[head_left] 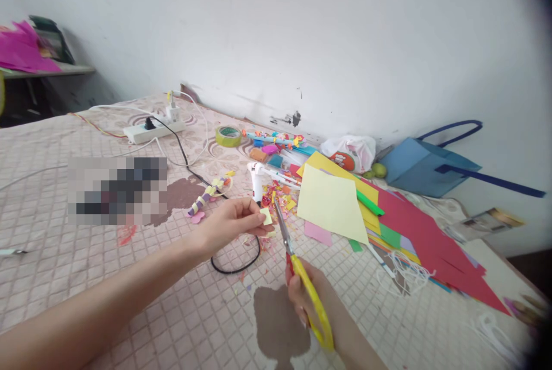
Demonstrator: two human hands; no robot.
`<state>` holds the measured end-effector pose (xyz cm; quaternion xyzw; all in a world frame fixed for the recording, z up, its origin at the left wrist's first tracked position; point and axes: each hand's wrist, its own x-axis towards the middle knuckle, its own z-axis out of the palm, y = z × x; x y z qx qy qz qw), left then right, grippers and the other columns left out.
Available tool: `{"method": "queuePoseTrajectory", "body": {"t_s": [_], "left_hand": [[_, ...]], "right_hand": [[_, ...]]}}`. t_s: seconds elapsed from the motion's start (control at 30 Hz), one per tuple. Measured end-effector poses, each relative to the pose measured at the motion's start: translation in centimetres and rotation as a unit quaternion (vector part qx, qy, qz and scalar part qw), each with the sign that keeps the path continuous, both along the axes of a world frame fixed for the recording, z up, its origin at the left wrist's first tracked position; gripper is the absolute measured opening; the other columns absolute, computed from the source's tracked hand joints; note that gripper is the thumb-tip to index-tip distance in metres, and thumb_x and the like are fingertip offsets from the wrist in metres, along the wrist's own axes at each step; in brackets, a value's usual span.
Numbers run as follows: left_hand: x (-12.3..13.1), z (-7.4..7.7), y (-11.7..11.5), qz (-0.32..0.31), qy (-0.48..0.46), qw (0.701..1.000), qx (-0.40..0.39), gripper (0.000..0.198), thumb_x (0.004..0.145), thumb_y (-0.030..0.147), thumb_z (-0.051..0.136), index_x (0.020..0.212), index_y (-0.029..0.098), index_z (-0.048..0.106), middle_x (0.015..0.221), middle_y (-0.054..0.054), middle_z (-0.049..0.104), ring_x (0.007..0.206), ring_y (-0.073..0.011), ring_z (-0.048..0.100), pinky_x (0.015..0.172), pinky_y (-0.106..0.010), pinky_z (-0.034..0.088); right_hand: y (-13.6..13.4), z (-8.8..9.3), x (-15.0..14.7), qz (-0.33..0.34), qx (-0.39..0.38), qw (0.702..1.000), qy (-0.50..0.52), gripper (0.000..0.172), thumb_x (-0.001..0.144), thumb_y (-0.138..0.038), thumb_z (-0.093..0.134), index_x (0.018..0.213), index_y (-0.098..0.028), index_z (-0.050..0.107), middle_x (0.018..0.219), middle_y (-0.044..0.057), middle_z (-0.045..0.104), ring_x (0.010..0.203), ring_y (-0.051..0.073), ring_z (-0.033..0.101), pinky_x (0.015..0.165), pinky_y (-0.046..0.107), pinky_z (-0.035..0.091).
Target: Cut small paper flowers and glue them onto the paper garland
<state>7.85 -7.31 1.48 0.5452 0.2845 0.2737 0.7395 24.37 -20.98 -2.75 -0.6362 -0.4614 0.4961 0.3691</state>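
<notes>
My left hand [233, 222] pinches a small pale-yellow paper piece [266, 216] between thumb and fingers above the patterned bed cover. My right hand [311, 301] grips yellow-handled scissors [302, 275], their blades pointing up and away, with the tips right beside the paper piece. Just beyond the blades lies a heap of coloured paper scraps [278, 195]. To the right lies a pale-yellow sheet [330, 203] on top of yellow, green and red sheets [422, 232].
A white glue gun [257, 177] and its black cable [235, 269] lie near the scraps. A power strip [153, 128], a green tape roll [228, 135], markers [276, 140], a plastic bag [351, 151] and a blue bag [425, 166] sit near the wall.
</notes>
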Motion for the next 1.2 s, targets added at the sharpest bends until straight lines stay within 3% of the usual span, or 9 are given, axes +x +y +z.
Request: {"method": "queuePoseTrajectory", "body": {"t_s": [0.1,0.23,0.3,0.43,0.73,0.93,1.2], "left_hand": [[-0.1,-0.1,-0.4,-0.084,0.042,0.995,0.021,0.02,0.074,0.031,0.064,0.071,0.014,0.053,0.074,-0.004,0.07,0.076,-0.0161,0.067,0.071,-0.026,0.051],[-0.1,-0.3,-1.5,-0.215,0.105,0.969,0.054,0.019,0.076,0.032,0.061,0.073,0.015,0.054,0.073,-0.004,0.07,0.07,-0.0147,0.067,0.06,-0.022,0.049],[0.0,-0.5,-1.9,-0.235,0.134,0.96,0.071,0.017,0.077,0.031,0.06,0.074,0.015,0.055,0.073,-0.003,0.07,0.069,-0.0141,0.066,0.057,-0.02,0.048],[0.2,-0.7,-2.4,-0.251,0.135,0.955,0.085,0.017,0.077,0.03,0.058,0.07,0.015,0.053,0.069,-0.001,0.066,0.068,-0.0154,0.066,0.06,-0.024,0.05],[0.3,-1.3,-2.7,-0.244,0.156,0.951,0.104,0.018,0.077,0.032,0.057,0.07,0.016,0.052,0.065,-0.001,0.066,0.066,-0.0166,0.065,0.057,-0.024,0.049],[0.9,-1.1,-2.7,-0.206,0.126,0.97,0.035,0.025,0.076,0.04,0.059,0.076,0.015,0.057,0.07,-0.003,0.068,0.065,-0.0129,0.064,0.059,-0.022,0.048],[1.8,-2.8,-3.7,-0.11,0.086,0.99,-0.01,0.029,0.067,0.039,0.069,0.07,0.013,0.058,0.067,-0.003,0.068,0.062,-0.0121,0.063,0.061,-0.023,0.05]], "right_hand": [[0.4,0.6,0.3,-0.037,0.024,0.999,0.032,0.047,0.07,-0.065,0.054,0.077,-0.021,0.04,0.049,-0.01,0.036,0.035,0.005,0.031,0.034,0.017,0.027],[0.6,1.3,0.4,-0.069,0.1,0.992,0.047,0.036,0.071,-0.044,0.066,0.084,-0.021,0.042,0.072,-0.003,0.057,0.043,0.006,0.04,0.039,0.018,0.034],[0.6,1.5,0.2,-0.059,0.112,0.991,0.052,0.031,0.072,-0.038,0.064,0.087,-0.021,0.043,0.078,-0.001,0.061,0.044,0.006,0.041,0.041,0.019,0.035],[0.7,2.2,-0.6,-0.058,0.113,0.992,0.009,0.021,0.071,-0.03,0.062,0.081,-0.02,0.046,0.07,-0.002,0.061,0.044,0.007,0.039,0.041,0.019,0.033],[1.0,1.8,-1.6,-0.081,0.124,0.989,-0.015,0.018,0.069,-0.022,0.062,0.073,-0.02,0.045,0.062,-0.005,0.052,0.051,0.009,0.047,0.048,0.021,0.038],[1.3,1.4,-1.2,-0.145,0.14,0.979,0.006,0.021,0.071,-0.027,0.063,0.077,-0.02,0.044,0.067,-0.004,0.054,0.053,0.01,0.048,0.047,0.021,0.039],[1.5,0.6,-1.5,-0.19,0.162,0.963,0.101,0.022,0.074,-0.026,0.063,0.082,-0.021,0.043,0.066,-0.005,0.055,0.053,0.01,0.053,0.046,0.02,0.041]]}}
